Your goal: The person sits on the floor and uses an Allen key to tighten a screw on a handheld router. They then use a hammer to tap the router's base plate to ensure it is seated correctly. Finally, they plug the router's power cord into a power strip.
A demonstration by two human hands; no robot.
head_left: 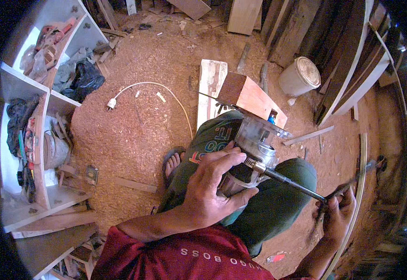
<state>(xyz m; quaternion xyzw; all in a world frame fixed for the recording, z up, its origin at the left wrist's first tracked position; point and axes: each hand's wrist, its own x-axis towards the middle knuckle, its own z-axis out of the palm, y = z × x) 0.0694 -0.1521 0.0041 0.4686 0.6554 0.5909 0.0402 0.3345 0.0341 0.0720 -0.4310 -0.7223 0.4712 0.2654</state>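
My left hand (pixel 212 184) grips the body of a metal and clear-plastic trim router (pixel 259 147) above my legs. A long black-handled rod (pixel 294 184) extends from its collar to the lower right, where the fingers of my right hand (pixel 336 214) close on its dark end. The router's clear base is against or just beside a reddish wooden block (pixel 252 95), with a blue bit (pixel 272 119) showing there. The block rests near a pale, worn board (pixel 208 70). My fingers partly hide the router body and the rod's end.
Shelves (pixel 45 203) with tools and bags stand left. A cord with a white plug (pixel 111 103) lies on the shaving-covered floor (pixel 110 144). A white bucket (pixel 299 77), leaning boards (pixel 343 84) and loose strips (pixel 308 134) are at right; a long pale strip (pixel 359 177) runs beside my right arm.
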